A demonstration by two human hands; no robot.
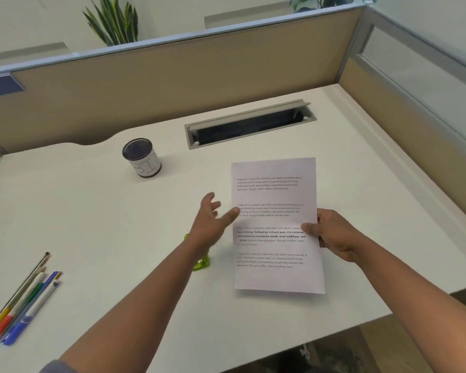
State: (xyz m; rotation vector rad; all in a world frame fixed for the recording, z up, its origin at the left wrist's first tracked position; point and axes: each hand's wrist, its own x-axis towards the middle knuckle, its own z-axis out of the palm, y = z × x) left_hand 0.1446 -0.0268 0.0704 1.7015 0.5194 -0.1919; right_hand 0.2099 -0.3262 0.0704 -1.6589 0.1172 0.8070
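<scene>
Mesh pen cup (141,158), loose pens (24,300), open cable tray (249,125).

The sheet of paper (276,275), over the right side of the counter (92,211), carries four printed paragraphs. The third reads in bold "Defined by a slower pace, it is centered around strong community bonds, local traditions, and". The cup (145,168) near the back edge bears large outlined letters, possibly "BI".
</scene>
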